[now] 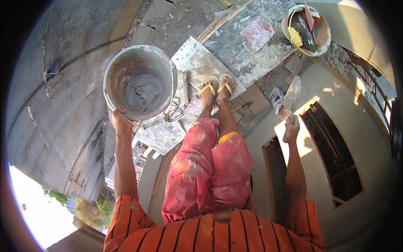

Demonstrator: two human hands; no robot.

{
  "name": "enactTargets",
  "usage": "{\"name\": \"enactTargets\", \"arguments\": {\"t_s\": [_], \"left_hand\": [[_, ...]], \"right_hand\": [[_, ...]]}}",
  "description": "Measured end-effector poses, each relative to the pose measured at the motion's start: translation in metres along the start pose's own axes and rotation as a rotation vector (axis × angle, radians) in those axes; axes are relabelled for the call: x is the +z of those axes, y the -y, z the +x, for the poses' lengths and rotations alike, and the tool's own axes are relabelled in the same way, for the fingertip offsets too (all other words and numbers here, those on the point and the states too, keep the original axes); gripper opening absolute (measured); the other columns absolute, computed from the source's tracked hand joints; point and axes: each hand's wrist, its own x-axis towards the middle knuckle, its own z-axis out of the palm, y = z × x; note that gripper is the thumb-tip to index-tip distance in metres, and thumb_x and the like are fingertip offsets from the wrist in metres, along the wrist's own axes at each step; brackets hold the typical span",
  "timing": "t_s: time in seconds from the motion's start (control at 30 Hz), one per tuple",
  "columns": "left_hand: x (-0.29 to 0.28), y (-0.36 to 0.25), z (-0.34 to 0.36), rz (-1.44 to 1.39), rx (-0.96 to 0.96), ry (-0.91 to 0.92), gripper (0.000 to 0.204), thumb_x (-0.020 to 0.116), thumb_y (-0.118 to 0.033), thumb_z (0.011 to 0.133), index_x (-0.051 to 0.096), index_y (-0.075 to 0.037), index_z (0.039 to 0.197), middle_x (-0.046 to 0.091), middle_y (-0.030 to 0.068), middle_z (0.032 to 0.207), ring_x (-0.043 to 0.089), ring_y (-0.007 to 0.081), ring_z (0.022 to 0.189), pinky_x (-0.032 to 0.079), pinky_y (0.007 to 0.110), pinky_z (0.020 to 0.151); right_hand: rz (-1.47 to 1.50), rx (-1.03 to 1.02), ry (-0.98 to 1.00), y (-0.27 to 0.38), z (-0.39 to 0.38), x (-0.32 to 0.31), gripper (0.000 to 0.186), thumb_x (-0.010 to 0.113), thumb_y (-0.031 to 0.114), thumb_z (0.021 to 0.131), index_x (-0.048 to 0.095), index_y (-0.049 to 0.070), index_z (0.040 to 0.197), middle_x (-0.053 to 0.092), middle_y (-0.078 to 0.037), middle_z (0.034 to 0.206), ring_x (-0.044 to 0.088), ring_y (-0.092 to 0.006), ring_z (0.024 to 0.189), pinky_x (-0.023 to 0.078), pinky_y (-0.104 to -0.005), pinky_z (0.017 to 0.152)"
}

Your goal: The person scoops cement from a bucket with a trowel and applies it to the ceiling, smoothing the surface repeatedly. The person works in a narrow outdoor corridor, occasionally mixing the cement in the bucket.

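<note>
A large round bucket [110,75], its walls smeared grey, stands tilted toward me at the left. Wet grey mortar [145,91] lies in its bottom. My left hand [119,121] is closed on the near rim of the bucket, thumb over the edge. At the right, my right hand [291,128] is closed around the end of a brown, plaster-caked thing [284,112] whose kind I cannot make out. Beyond it show a pale, shiny, elongated piece [293,90] and a white piece with blue marks [276,97]; whether they join it is unclear.
My sandalled feet stand on a plaster-spattered board [194,52]. Far right is a smaller bucket [325,35] holding tools and a yellow piece. A wide, crusted board [256,63] with a reddish sheet [259,33] lies ahead. Dark openings [331,153] break the wall at right.
</note>
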Motion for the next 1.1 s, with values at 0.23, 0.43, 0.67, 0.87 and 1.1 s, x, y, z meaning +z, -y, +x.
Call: {"name": "enactTargets", "arguments": {"t_s": [0.23, 0.43, 0.67, 0.87, 1.1], "left_hand": [[-0.027, -0.023, -0.028, -0.08, -0.01, -0.074, 0.075, 0.036, 0.007, 0.059, 0.037, -0.007, 0.133, 0.05, 0.0114, 0.107, 0.05, 0.0246, 0.094, 0.05, 0.04, 0.079], [-0.033, -0.041, -0.051, -0.189, -0.028, -0.016, 0.077, 0.036, 0.007, 0.06, 0.034, -0.012, 0.135, 0.049, 0.0137, 0.108, 0.055, 0.0289, 0.094, 0.055, 0.041, 0.071], [-0.078, -0.062, -0.06, -0.086, -0.149, -0.076, 0.084, 0.037, 0.006, 0.062, 0.024, -0.017, 0.142, 0.04, 0.0146, 0.13, 0.045, 0.0357, 0.117, 0.043, 0.051, 0.096], [-0.133, -0.048, -0.047, -0.1, -0.073, 0.017, 0.085, 0.036, 0.005, 0.061, 0.024, -0.015, 0.142, 0.04, 0.0162, 0.13, 0.045, 0.0372, 0.117, 0.044, 0.049, 0.097], [-0.215, -0.023, -0.012, -0.179, -0.051, 0.089, 0.087, 0.037, 0.01, 0.054, 0.03, -0.01, 0.139, 0.047, 0.0141, 0.118, 0.052, 0.0311, 0.102, 0.051, 0.042, 0.087]], "right_hand": [[0.08, 0.489, 0.365, -0.027, -0.085, -0.007, 0.018, 0.062, 0.008, 0.081, 0.048, 0.005, 0.092, 0.055, -0.005, 0.075, 0.058, -0.0134, 0.057, 0.05, -0.0264, 0.05], [-0.113, 0.465, 0.549, -0.024, -0.107, -0.011, 0.019, 0.063, 0.008, 0.078, 0.046, 0.007, 0.086, 0.051, -0.004, 0.063, 0.053, -0.0126, 0.049, 0.047, -0.0274, 0.044], [-0.152, 0.634, 0.371, -0.045, -0.08, 0.001, 0.021, 0.052, 0.029, 0.087, 0.048, 0.009, 0.088, 0.049, -0.003, 0.06, 0.049, -0.0136, 0.043, 0.043, -0.0283, 0.037], [0.051, 0.398, 0.125, -0.009, -0.088, 0.039, 0.009, 0.05, 0.015, 0.09, 0.047, 0.007, 0.094, 0.049, -0.003, 0.063, 0.047, -0.0114, 0.046, 0.041, -0.026, 0.039], [0.056, 0.671, 0.228, -0.018, -0.223, 0.093, 0.009, 0.05, 0.005, 0.084, 0.046, 0.009, 0.091, 0.051, -0.005, 0.069, 0.052, -0.0153, 0.051, 0.044, -0.0301, 0.042]]}}
